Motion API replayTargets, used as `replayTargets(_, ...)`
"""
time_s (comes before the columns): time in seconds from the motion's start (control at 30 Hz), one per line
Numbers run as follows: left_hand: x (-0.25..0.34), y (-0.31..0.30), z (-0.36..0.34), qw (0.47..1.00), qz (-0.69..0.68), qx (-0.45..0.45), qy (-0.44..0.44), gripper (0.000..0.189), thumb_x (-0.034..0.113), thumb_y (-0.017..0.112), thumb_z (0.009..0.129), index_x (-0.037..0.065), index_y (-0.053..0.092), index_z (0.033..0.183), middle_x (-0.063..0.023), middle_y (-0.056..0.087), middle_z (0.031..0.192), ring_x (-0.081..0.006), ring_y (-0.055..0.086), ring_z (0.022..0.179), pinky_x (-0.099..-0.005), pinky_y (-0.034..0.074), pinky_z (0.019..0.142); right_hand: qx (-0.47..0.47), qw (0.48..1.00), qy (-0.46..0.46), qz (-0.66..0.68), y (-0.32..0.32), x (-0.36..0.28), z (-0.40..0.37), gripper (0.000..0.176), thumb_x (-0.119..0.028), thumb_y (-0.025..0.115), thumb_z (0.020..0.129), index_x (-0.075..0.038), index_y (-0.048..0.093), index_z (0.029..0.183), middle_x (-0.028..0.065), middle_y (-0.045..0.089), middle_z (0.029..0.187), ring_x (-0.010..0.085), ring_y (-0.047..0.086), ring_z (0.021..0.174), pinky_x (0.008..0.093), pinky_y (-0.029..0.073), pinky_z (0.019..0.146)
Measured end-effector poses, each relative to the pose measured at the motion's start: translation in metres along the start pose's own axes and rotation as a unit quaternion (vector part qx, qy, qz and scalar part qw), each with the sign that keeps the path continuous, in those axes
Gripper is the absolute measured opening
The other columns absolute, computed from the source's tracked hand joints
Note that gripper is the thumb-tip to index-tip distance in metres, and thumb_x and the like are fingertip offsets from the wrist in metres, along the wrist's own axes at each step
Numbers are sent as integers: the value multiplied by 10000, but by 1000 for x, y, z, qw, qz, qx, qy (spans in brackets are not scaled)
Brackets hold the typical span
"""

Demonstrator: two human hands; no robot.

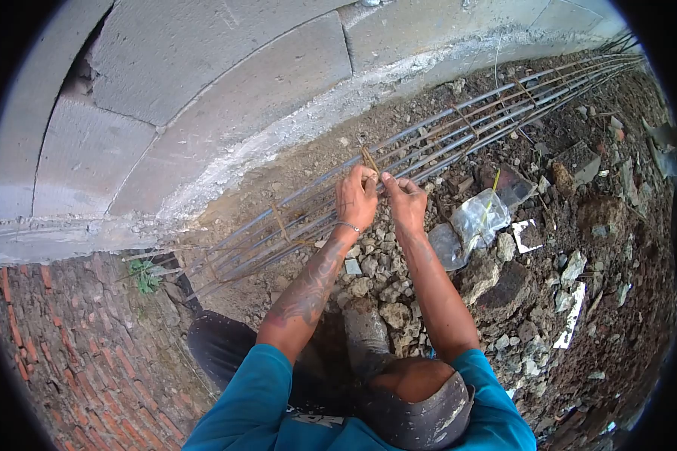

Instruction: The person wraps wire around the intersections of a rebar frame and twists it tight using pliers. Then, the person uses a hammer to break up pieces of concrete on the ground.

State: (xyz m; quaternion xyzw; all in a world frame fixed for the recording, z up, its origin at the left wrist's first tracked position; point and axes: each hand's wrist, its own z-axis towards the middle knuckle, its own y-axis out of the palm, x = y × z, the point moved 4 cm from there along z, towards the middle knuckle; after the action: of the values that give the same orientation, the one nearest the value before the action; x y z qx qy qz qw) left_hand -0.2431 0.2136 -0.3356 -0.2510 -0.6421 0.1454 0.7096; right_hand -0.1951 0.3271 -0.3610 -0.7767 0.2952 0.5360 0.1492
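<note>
Left hand [356, 198] and right hand [407, 201] at rebar [470, 131], mid-frame
Fingers of both curled, tips pinched; cannot tell on what

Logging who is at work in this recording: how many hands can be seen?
2: the left hand and, just beside it, the right hand, both over the bundle of steel bars. No other hand shows, though any outside the view would be hidden.

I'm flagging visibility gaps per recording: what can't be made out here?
Head view: what the left hand and right hand might pinch; they cover it.
Head view: the far end of the steel bars; too small near the dark edge.
Head view: any contents of the plastic bag; creases and glare obscure them.
</note>
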Motion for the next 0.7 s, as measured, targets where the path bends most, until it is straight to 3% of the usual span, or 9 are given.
replayTargets(0.27, 13, -1, -17, 985, 29, 64, 158, 121, 78, 604, 833, 40, 583, 946, -150, 633, 843, -356, 623, 738, -453, 479, 625, -12, 985, 14, -171, -9, -26, -3, 386, -323, 728, 797, 27, 655, 650, 35, 544, 508, 90, 470, 472, 281, 381, 448)
replayTargets(0.5, 25, -10, -22, 986, -6, 35, 166, 199, 61, 681, 766, 50, 638, 959, -108, 649, 923, -321, 628, 822, -406, 498, 694, -57, 970, 14, -236, -13, -32, 8, 410, -349, 738, 790, 21, 661, 632, 50, 552, 490, 114, 483, 441, 308, 407, 444)
replayTargets(0.7, 20, -3, -29, 971, 82, 99, 201, 242, 41, 720, 714, 80, 671, 948, -74, 659, 939, -280, 608, 824, -404, 478, 730, -62, 961, -13, -270, -18, -33, 7, 416, -345, 723, 805, 32, 655, 643, 95, 540, 477, 127, 507, 469, 327, 426, 472)
